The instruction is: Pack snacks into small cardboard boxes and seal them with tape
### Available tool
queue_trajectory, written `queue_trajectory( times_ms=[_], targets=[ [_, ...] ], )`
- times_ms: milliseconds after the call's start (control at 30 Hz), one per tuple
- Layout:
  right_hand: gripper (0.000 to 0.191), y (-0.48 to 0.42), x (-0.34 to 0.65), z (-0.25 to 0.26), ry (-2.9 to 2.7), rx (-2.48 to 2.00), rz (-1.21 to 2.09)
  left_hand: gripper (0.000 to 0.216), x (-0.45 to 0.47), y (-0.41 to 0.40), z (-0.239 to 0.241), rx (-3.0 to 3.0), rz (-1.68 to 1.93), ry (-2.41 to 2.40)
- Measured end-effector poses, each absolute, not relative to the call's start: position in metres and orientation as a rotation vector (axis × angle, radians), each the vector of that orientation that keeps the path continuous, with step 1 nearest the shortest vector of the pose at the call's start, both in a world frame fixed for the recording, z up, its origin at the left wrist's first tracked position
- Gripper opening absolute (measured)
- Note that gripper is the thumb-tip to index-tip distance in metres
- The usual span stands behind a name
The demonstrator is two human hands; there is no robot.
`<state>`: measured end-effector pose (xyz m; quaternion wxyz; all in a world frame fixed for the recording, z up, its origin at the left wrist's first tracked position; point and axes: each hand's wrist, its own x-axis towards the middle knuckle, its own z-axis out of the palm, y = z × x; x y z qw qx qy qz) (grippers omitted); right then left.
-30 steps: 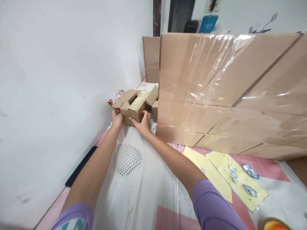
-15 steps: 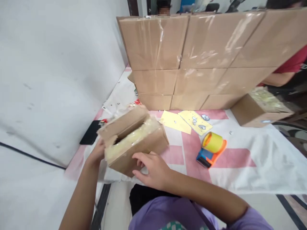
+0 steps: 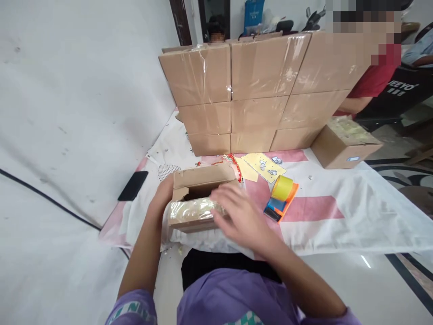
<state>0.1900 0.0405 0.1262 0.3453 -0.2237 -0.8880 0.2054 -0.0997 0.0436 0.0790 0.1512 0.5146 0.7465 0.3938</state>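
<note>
A small cardboard box sits at the near edge of the table, its top gap partly open and shiny clear tape along the near top edge. My left hand grips the box's left end; its fingertips are hidden behind the cardboard. Over the right part of the box top is my right hand, fingers stretched out and slightly blurred, near the taped edge. To the right lies an orange and blue tape dispenser with a yellow roll.
Behind stands a wall of stacked, taped cartons. Another taped carton is at the right. Yellow paper sheets, a red-edged bag and a black phone lie on the cloth. A person in red is beyond the cartons.
The box has turned from a tilted, angled pose to nearly square with the table edge. My right hand has moved up from its near side to over the top; my left hand stays at the left end.
</note>
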Motion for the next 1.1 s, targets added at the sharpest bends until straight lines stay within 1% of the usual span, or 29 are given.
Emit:
queue_trajectory(
  times_ms=[67,167,233,267,367,400,433,500,533,567,600,633,700,733,767,800,833,900,933,967,1000,1033,1067,1100],
  targets=[
    [0.03,0.074,0.192,0.137,-2.525,-0.644,0.453,0.02,-0.101,0.03,0.088,1.641,1.188,2.252],
    [0.031,0.105,0.188,0.14,-2.783,-0.624,0.391,0.026,-0.09,-0.002,0.094,2.046,1.165,2.244],
    [0.034,0.108,0.186,0.137,-2.827,-0.585,0.394,0.03,-0.077,-0.019,0.095,2.098,1.179,2.231],
    [0.033,0.106,0.185,0.135,-2.829,-0.564,0.417,0.03,-0.071,-0.025,0.094,2.028,1.259,2.271],
    [0.022,0.097,0.185,0.129,-2.806,-0.537,0.476,0.026,-0.063,-0.029,0.093,1.715,1.558,2.379],
    [0.02,0.094,0.185,0.127,-2.772,-0.554,0.457,0.024,-0.063,-0.028,0.094,1.647,1.646,2.381],
    [0.023,0.091,0.185,0.125,-2.711,-0.586,0.41,0.021,-0.064,-0.028,0.096,1.594,1.765,2.368],
    [0.03,0.083,0.184,0.121,-2.523,-0.696,0.252,0.015,-0.065,-0.03,0.101,1.488,2.178,2.246],
    [0.031,0.078,0.183,0.119,-2.421,-0.756,0.164,0.014,-0.063,-0.032,0.105,1.457,2.403,2.123],
    [0.029,0.072,0.182,0.117,-2.331,-0.81,0.084,0.016,-0.061,-0.036,0.109,1.497,2.545,1.984],
    [0.025,0.064,0.181,0.116,-2.267,-0.848,0.022,0.023,-0.056,-0.04,0.112,1.625,2.529,1.887],
    [0.022,0.056,0.181,0.115,-2.229,-0.863,-0.017,0.034,-0.05,-0.045,0.115,1.828,2.333,1.87],
    [0.014,0.038,0.187,0.116,-2.209,-0.832,-0.028,0.052,-0.037,-0.054,0.117,2.241,1.596,1.944],
    [0.01,0.029,0.193,0.118,-2.22,-0.787,-0.005,0.052,-0.031,-0.058,0.116,2.373,1.258,1.974],
    [0.008,0.022,0.202,0.121,-2.246,-0.711,0.043,0.043,-0.026,-0.062,0.113,2.47,1.03,1.999],
    [0.01,0.017,0.214,0.124,-2.284,-0.602,0.118,0.03,-0.022,-0.065,0.11,2.559,0.924,2.02],
    [0.015,0.014,0.227,0.128,-2.314,-0.467,0.218,0.021,-0.02,-0.069,0.107,2.648,0.902,2.016],
    [0.019,0.019,0.256,0.134,-2.289,-0.25,0.422,0.023,-0.018,-0.075,0.1,2.761,0.921,1.961],
    [0.017,0.029,0.269,0.136,-2.222,-0.244,0.484,0.021,-0.019,-0.077,0.099,2.779,0.9,1.918],
    [0.015,0.043,0.278,0.138,-2.133,-0.325,0.517,0.014,-0.02,-0.078,0.098,2.765,0.864,1.869],
    [0.015,0.062,0.283,0.139,-2.033,-0.485,0.526,0.013,-0.022,-0.079,0.098,2.724,0.824,1.826],
    [0.016,0.085,0.283,0.139,-1.94,-0.678,0.527,0.031,-0.025,-0.078,0.1,2.675,0.777,1.786],
    [0.016,0.111,0.278,0.138,-1.883,-0.884,0.569,0.053,-0.028,-0.076,0.101,2.627,0.713,1.755],
    [0.014,0.139,0.267,0.137,-1.876,-1.033,0.666,0.072,-0.031,-0.073,0.103,2.584,0.64,1.734]
  ],
)
